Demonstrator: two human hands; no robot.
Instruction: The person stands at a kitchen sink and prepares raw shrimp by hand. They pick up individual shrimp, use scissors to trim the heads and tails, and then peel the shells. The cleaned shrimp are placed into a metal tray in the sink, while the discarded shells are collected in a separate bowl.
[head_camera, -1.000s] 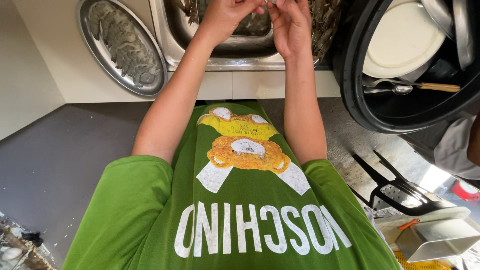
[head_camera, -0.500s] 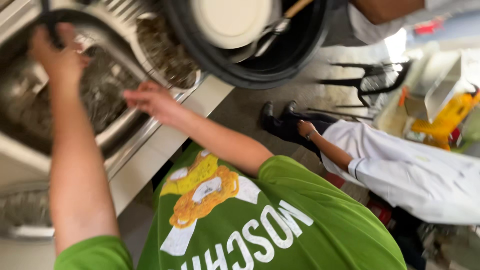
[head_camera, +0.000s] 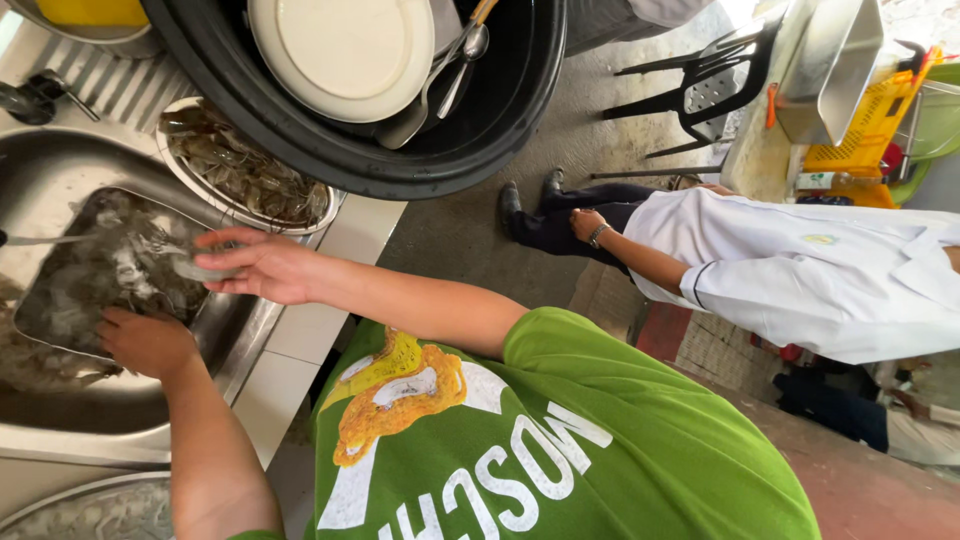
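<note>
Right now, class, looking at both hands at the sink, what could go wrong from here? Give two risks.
1. The right hand holds a wet shrimp over the edge of the metal tray; it could slip from the grip into the sink.
2. The big black tub of dishes sits against the steel bowl of shrimp; a nudge from the raised right arm might tip or spill the bowl.

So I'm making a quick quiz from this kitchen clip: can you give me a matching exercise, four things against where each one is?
Things:
1. white plate
2. right hand
3. left hand
4. spoons

Places:
A. resting on the near rim of the metal tray in the sink
B. flat in the black tub
C. holding a shrimp over the sink edge
D. leaning beside the plate

Pairs: 1-B, 2-C, 3-A, 4-D
</note>
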